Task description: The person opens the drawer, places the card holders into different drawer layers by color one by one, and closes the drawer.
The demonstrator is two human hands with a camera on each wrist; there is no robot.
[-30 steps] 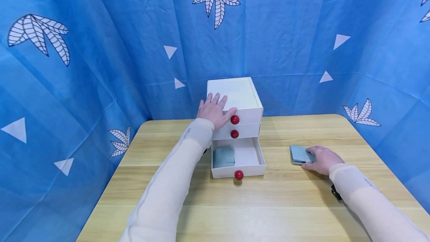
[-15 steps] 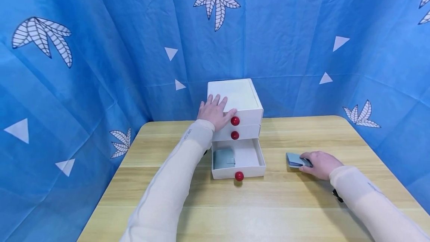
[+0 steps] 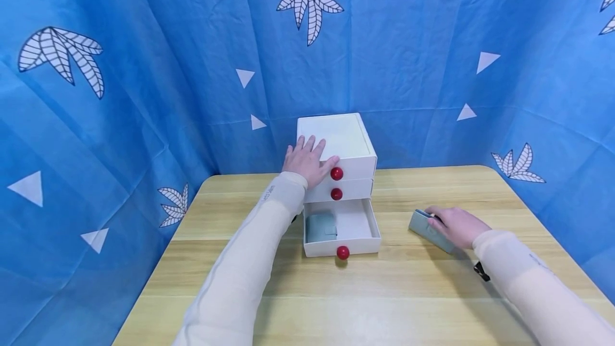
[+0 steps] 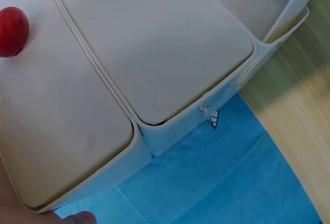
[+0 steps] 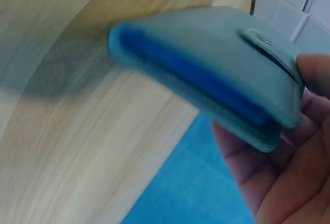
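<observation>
My left hand [image 3: 307,164] lies spread over the front left of a white drawer box [image 3: 336,132], its fingers straight on the top. The lowest drawer [image 3: 357,245] is pulled out, and a grey-green wallet [image 3: 321,227] lies in its left half. Off to the right, my right hand [image 3: 458,226] pinches a second grey-green wallet [image 3: 429,230] between thumb and fingers. In the right wrist view this wallet [image 5: 206,53] is tilted, its snap strap near the thumb and its blue inner edge showing.
Red round knobs [image 3: 337,173] stick out from the drawer fronts. The box stands near the back edge of the wooden table [image 3: 365,303]. A blue patterned curtain [image 3: 408,68] hangs behind and along both sides.
My right hand has picked up the wallet from lying flat and turned it, so its broad face now slants toward the front. My left hand stays put on the box.
</observation>
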